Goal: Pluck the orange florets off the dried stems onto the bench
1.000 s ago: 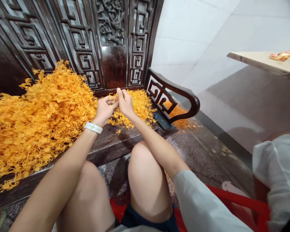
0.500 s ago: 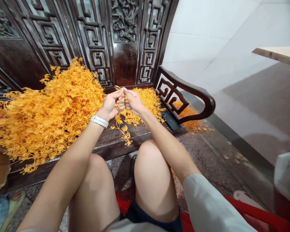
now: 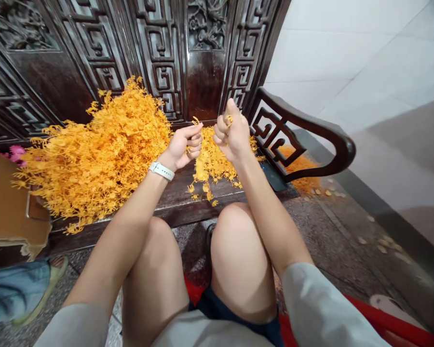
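Observation:
A large heap of orange artificial plant sprigs (image 3: 104, 149) lies on the dark wooden bench seat (image 3: 173, 197). A smaller pile of sprigs (image 3: 213, 161) sits beside it, directly below my hands. My left hand (image 3: 183, 147), wearing a white wristband (image 3: 161, 170), has loosely curled fingers just above the heap's edge, and I cannot tell if it grips anything. My right hand (image 3: 233, 132) is raised with its fingers closed on a small orange sprig piece (image 3: 228, 119). My forearms reach over my bare knees.
The bench has a carved fretwork back (image 3: 159, 53) and a curved armrest (image 3: 311, 125). A phone (image 3: 273, 176) lies on the seat's right side. Cardboard (image 3: 10, 207) and a person's jeans-clad leg (image 3: 18, 289) are at left. Orange bits (image 3: 383, 246) dot the floor.
My hands have drawn apart from their pinched position together, and the right hand has risen. The view has shifted, bringing cardboard and a leg in at left. The dangling sprig below my hands is gone.

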Motion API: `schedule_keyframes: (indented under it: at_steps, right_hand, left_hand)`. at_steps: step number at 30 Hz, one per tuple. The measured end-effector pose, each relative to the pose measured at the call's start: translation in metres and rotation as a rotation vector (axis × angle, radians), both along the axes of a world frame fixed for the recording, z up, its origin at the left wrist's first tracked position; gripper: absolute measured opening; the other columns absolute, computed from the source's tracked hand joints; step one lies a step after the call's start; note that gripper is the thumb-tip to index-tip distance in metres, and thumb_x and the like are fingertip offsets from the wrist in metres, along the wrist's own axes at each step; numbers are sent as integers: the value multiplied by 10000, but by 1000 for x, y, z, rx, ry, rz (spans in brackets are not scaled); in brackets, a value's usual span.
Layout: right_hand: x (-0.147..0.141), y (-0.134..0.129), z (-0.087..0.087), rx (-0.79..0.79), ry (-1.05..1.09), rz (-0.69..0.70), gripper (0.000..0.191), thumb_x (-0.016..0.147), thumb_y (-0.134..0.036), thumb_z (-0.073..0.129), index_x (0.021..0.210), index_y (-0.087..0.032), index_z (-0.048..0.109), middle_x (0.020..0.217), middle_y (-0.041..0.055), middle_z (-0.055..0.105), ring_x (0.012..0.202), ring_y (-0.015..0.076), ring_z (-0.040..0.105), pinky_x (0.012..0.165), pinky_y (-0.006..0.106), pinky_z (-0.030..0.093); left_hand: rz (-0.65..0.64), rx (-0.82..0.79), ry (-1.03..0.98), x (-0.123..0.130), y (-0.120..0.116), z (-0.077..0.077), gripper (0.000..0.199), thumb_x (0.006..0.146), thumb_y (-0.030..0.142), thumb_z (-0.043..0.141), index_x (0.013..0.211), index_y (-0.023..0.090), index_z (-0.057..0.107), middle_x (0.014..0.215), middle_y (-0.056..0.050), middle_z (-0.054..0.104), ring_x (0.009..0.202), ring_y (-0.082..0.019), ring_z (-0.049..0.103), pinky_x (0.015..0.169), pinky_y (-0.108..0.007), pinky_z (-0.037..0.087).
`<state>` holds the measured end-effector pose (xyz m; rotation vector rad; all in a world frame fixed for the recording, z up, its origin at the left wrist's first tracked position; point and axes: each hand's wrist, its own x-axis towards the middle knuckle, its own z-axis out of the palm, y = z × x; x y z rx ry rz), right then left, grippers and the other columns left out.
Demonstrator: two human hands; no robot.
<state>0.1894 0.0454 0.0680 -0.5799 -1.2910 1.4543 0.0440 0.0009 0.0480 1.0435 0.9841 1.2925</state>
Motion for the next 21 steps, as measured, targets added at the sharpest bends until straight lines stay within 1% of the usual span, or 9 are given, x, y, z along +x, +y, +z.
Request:
schedule_keyframes:
  at_steps: [2, 4, 6, 8, 11, 13, 15, 18, 21]
  right_hand:
    - [1, 5, -7, 92, -29, -65, 523, 995, -742, 519, 830, -247, 533, 556, -74, 275, 438, 81, 284, 386, 210, 230]
    - [1, 11, -14, 185, -95, -127, 518, 1003, -723, 516, 829, -236, 544, 599, -51, 346, 500, 89, 421, 418, 198, 314]
    - [2, 15, -19, 283, -178, -198, 503, 1018, -674, 525, 800, -221, 539, 665, -24, 418, 629, 112, 553, 488, 199, 411]
    - [2, 18, -22, 353, -227, -264, 500, 1018, -645, 547, 770, -211, 527, 724, -2, 475, 756, 141, 624, 563, 217, 482]
    - [0, 22, -26, 338, -216, -305, 545, 1002, -710, 521, 766, -219, 507, 736, 10, 510, 769, 152, 633, 567, 227, 496]
    - [-2, 24, -29, 277, -201, -296, 578, 989, -770, 472, 781, -231, 494, 704, 5, 497, 696, 143, 600, 514, 222, 459]
    - [-5, 23, -32, 246, -205, -304, 591, 989, -793, 434, 786, -239, 478, 673, -4, 461, 640, 137, 557, 483, 221, 421]
    - [-10, 19, -35, 301, -274, -311, 563, 1020, -731, 459, 749, -239, 439, 667, -10, 408, 645, 139, 524, 515, 235, 419]
    - [-10, 13, -34, 377, -424, -213, 515, 1030, -578, 599, 702, -233, 402, 680, -8, 381, 704, 145, 506, 596, 252, 439]
  left_hand:
    - [-1, 19, 29, 9, 0, -1, 490, 996, 469, 693, 693, 222, 398, 569, 77, 254, 410, -47, 265, 419, -207, 248]
    - [20, 56, 90, 18, 0, -1, 475, 1001, 425, 694, 688, 216, 404, 577, 68, 282, 433, -51, 302, 456, -207, 271]
    - [52, 127, 190, 25, 2, -1, 460, 1006, 376, 684, 669, 208, 421, 582, 47, 331, 479, -73, 362, 501, -228, 315]
    - [97, 242, 328, 29, 5, -3, 428, 991, 345, 700, 664, 198, 467, 605, 15, 421, 563, -112, 455, 566, -266, 377]
    - [145, 400, 548, 29, 11, -10, 383, 946, 357, 753, 681, 191, 533, 653, -24, 525, 698, -176, 547, 674, -319, 434]
    - [144, 430, 675, 27, 13, -15, 396, 898, 359, 802, 661, 193, 532, 633, -30, 520, 740, -212, 574, 720, -347, 447]
    - [112, 412, 779, 23, 15, -20, 407, 859, 315, 832, 623, 191, 525, 599, -40, 500, 778, -255, 603, 764, -379, 459]
    - [61, 369, 892, 16, 14, -25, 376, 823, 215, 826, 583, 173, 539, 591, -69, 508, 832, -317, 647, 831, -429, 476]
    - [66, 356, 1007, 8, 11, -32, 305, 755, 162, 835, 579, 159, 586, 612, -89, 539, 892, -363, 676, 884, -461, 488]
